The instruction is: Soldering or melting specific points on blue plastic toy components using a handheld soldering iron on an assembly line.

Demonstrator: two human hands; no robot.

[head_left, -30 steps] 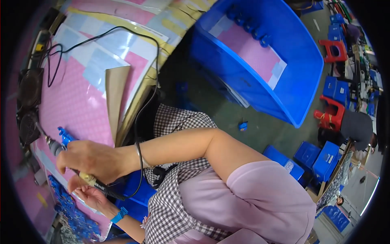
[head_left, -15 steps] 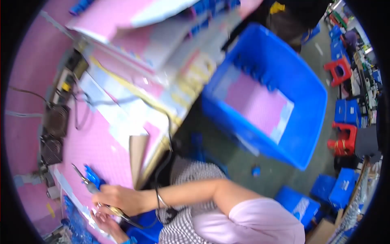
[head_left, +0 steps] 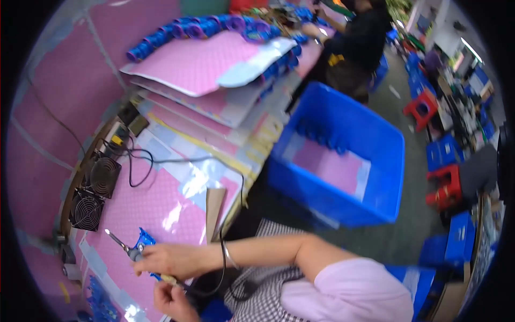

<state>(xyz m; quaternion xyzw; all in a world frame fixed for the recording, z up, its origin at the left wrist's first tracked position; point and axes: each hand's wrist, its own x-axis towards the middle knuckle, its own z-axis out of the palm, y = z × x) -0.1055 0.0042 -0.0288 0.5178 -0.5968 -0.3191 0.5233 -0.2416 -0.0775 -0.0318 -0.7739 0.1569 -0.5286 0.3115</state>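
Observation:
My right hand (head_left: 171, 260) is closed around a soldering iron (head_left: 134, 254), whose metal tip points to the far left over the pink mat. A blue plastic part (head_left: 144, 238) lies on the mat beside the iron, partly hidden by my right hand and the iron. My left hand (head_left: 174, 301) is just below the right one, near the yellowish rear end of the iron. Its fingers are curled in; what they hold, if anything, I cannot make out. The iron's black cable runs past my right wrist.
Two black fans (head_left: 87, 209) line the bench's left side. A brown card strip (head_left: 214, 206) lies at the right edge. Stacked pink boards (head_left: 198, 70) carry blue cylindrical parts. A big blue bin (head_left: 370, 198) stands on the floor at right; a co-worker (head_left: 357, 48) stands beyond it.
The head view has shifted, showing more of the far bench. My left hand has drawn back from under the iron and its fingers have curled. My right hand keeps the soldering iron.

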